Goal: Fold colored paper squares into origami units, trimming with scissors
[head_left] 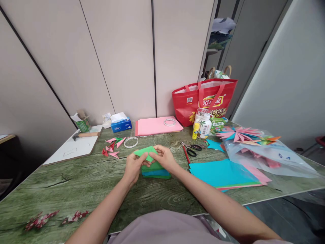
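Between both hands is a green sheet of paper (146, 150), partly folded, its top coming to a slanted edge. My left hand (134, 165) pinches its left side, thumb on the front face. My right hand (164, 158) grips the right side, with the thumb pressed near the middle. Just below the hands lies a stack of green and blue paper (156, 173) on the table, partly covered by the fingers. Left of my left hand sit several small folded red, pink and green paper pieces (111, 147) and a roll of tape (131, 142).
Pink paper (154, 126) with another tape roll (169, 122) lies behind. Scissors (191, 149), a red pencil (186, 154), a glue stick (195, 131) and blue sheets (223, 172) are at right. A red bag (184, 106) stands behind; a hammer (86, 134) rests on a white board (73, 149).
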`<state>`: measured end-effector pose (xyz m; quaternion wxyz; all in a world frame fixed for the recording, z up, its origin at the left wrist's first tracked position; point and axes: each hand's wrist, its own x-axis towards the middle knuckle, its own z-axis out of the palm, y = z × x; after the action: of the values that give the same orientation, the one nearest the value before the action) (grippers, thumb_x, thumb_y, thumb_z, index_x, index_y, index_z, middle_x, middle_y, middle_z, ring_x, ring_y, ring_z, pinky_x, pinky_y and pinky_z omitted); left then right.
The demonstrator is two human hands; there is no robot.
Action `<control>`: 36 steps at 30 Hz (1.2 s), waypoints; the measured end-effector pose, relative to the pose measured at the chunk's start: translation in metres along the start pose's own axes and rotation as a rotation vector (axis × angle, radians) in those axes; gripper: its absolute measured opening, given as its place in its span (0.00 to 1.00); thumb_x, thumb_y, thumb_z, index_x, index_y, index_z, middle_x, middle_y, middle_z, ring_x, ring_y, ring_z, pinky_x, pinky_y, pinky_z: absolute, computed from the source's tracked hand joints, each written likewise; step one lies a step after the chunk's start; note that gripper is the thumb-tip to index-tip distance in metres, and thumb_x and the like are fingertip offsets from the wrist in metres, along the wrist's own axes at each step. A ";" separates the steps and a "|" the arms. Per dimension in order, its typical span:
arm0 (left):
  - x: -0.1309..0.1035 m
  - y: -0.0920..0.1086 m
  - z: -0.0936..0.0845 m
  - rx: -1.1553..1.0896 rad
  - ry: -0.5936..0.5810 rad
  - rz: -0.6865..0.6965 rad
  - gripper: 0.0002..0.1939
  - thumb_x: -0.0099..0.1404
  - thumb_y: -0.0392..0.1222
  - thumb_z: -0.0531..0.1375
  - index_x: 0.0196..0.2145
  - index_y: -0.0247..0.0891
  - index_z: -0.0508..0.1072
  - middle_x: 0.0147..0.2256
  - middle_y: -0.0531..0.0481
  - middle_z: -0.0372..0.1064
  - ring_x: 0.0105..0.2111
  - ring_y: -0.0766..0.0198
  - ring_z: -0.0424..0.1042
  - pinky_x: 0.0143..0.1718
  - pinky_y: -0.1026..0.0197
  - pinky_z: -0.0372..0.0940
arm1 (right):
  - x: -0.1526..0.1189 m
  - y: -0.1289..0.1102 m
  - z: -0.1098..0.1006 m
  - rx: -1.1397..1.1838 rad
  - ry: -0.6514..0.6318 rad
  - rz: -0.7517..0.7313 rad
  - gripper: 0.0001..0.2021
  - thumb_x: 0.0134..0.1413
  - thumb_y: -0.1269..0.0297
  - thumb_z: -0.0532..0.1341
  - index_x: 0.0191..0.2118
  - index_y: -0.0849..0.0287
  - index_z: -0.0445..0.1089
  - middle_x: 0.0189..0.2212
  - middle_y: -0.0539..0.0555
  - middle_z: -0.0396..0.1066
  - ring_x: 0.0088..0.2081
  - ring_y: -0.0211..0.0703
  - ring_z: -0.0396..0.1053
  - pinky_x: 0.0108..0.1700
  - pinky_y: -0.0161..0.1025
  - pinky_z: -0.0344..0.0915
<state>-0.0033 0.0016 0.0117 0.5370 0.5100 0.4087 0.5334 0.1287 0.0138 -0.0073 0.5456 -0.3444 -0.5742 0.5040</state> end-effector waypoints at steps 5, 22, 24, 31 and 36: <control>0.001 0.005 -0.005 0.129 -0.146 -0.062 0.12 0.47 0.46 0.63 0.24 0.34 0.70 0.22 0.52 0.69 0.25 0.63 0.70 0.22 0.65 0.63 | 0.004 -0.001 -0.009 -0.057 0.084 -0.014 0.14 0.39 0.60 0.62 0.34 0.60 0.64 0.24 0.49 0.67 0.23 0.34 0.64 0.25 0.31 0.62; 0.006 -0.010 -0.009 0.141 0.152 0.087 0.10 0.46 0.43 0.63 0.26 0.33 0.76 0.21 0.53 0.70 0.21 0.67 0.65 0.24 0.66 0.60 | 0.006 -0.001 -0.010 0.056 0.025 0.126 0.17 0.30 0.62 0.66 0.31 0.61 0.63 0.21 0.46 0.64 0.21 0.32 0.62 0.24 0.32 0.64; 0.006 -0.007 -0.007 0.112 0.117 0.004 0.14 0.45 0.44 0.64 0.30 0.33 0.75 0.21 0.52 0.71 0.19 0.69 0.64 0.21 0.67 0.60 | 0.007 -0.002 -0.011 0.043 0.028 0.126 0.15 0.30 0.64 0.66 0.28 0.61 0.63 0.20 0.46 0.65 0.20 0.30 0.62 0.23 0.30 0.62; 0.007 -0.005 -0.008 0.112 0.105 -0.029 0.14 0.41 0.44 0.66 0.22 0.32 0.71 0.15 0.53 0.67 0.15 0.72 0.62 0.17 0.70 0.57 | 0.007 0.000 -0.012 0.013 0.017 0.070 0.17 0.30 0.67 0.66 0.31 0.61 0.63 0.20 0.44 0.65 0.20 0.30 0.62 0.22 0.30 0.63; 0.007 -0.004 -0.006 0.121 0.164 -0.006 0.14 0.40 0.43 0.67 0.23 0.31 0.71 0.15 0.54 0.68 0.15 0.72 0.63 0.17 0.70 0.58 | 0.007 -0.001 -0.011 0.044 0.053 0.161 0.17 0.29 0.64 0.67 0.28 0.63 0.63 0.17 0.44 0.64 0.18 0.31 0.64 0.22 0.32 0.65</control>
<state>-0.0080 0.0095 0.0080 0.4716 0.4949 0.4842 0.5462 0.1386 0.0221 -0.0060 0.5256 -0.3909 -0.5188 0.5494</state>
